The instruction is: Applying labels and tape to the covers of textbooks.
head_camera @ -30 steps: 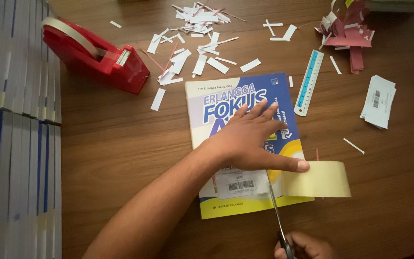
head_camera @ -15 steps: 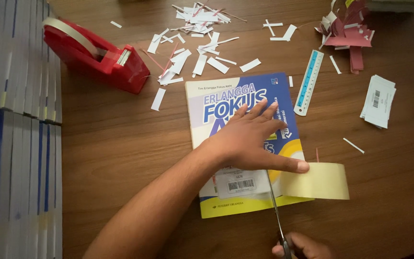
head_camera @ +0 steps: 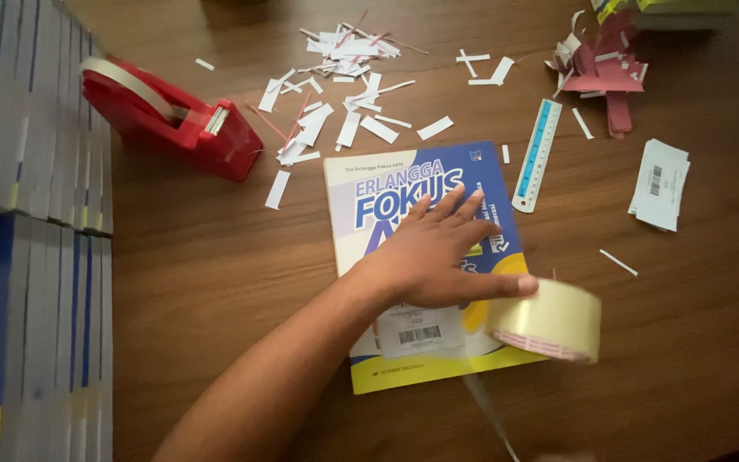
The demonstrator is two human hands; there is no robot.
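We see a blue and yellow book lying flat, front up, in the middle of the wooden table. A white sticker sits low on its cover. At 4 o'clock, a clear tape roll stands tilted on the book's edge.

Left hand flat on blue-yellow book, thumb touching clear tape roll; red dispenser upper left.

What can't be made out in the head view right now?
- Right hand: cut off by the bottom edge, blurred; grip unreadable.
- Scissors: not visible; only a blurred tape strip runs toward the bottom edge.
- Book cover: middle hidden under the left hand.
- Tape roll: motion-blurred, edges unclear.
- Book stacks: cut off by the left edge.
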